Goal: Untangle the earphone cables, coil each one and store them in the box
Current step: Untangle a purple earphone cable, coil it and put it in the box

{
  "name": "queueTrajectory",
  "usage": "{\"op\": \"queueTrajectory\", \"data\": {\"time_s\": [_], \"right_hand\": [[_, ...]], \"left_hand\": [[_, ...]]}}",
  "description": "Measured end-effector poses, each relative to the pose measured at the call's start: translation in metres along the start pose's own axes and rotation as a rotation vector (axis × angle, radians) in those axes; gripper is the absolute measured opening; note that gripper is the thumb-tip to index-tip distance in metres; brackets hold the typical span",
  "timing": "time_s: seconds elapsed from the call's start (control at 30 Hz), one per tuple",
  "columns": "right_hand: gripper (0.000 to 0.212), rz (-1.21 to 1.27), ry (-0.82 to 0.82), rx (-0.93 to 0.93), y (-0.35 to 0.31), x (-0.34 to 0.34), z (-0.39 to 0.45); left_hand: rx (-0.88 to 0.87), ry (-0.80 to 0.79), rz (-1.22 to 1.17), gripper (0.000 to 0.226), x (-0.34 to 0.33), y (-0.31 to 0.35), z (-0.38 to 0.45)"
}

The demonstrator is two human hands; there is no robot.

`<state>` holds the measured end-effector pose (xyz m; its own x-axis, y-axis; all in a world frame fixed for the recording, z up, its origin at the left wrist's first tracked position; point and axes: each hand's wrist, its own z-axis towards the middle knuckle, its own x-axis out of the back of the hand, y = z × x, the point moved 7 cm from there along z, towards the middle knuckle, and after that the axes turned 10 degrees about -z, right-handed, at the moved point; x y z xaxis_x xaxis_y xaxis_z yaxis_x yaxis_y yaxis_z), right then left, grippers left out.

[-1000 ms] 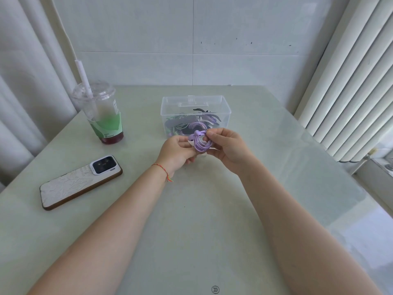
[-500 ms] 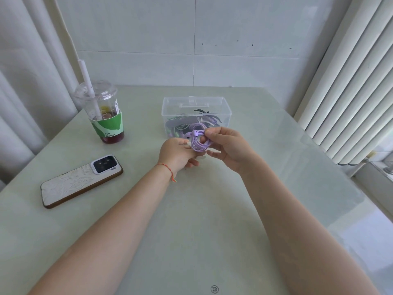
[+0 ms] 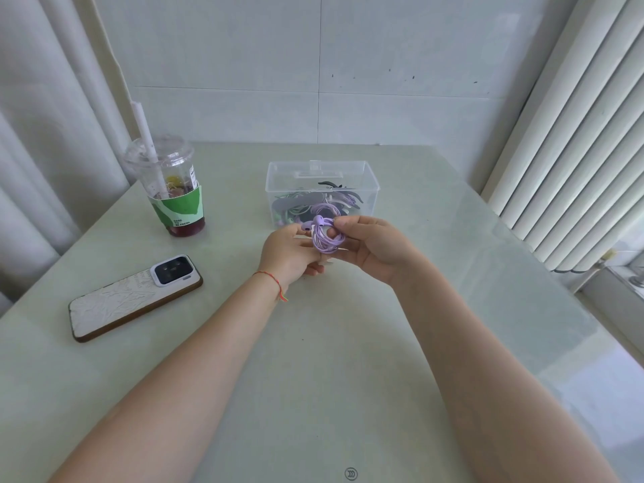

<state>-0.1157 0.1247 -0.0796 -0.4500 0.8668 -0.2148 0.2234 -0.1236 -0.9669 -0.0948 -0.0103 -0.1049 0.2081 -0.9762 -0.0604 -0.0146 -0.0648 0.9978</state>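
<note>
Both hands meet just before the clear box (image 3: 322, 190) near the table's far edge: right hand (image 3: 378, 247) pinches the purple earphone coil (image 3: 326, 237), left hand (image 3: 291, 254) fingers curl around it.

single head-worn view, wide-angle, looking forward and down over my forearms. it faces the table's (image 3: 313, 360) far edge and the wall behind it. my hands sit near, at frame centre.

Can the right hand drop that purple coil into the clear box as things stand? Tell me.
Probably yes. The right hand pinches the purple coil just in front of the clear box, whose top is open, with nothing between; the left hand also holds it.
</note>
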Motion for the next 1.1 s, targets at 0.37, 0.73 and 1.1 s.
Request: {"op": "queueTrajectory", "data": {"time_s": [0.37,0.73,1.1], "right_hand": [[0.019,0.049,0.016,-0.016,-0.005,0.013,-0.002],[0.012,0.2,0.032,-0.159,0.0,0.015,-0.01],[0.012,0.14,0.101,-0.019,-0.007,0.025,-0.006]], "left_hand": [[-0.092,-0.215,0.037,0.035,-0.01,0.007,-0.004],[-0.099,-0.172,0.082,0.059,-0.01,0.004,-0.004],[-0.116,-0.061,-0.021,0.033,-0.001,0.014,-0.006]]}}
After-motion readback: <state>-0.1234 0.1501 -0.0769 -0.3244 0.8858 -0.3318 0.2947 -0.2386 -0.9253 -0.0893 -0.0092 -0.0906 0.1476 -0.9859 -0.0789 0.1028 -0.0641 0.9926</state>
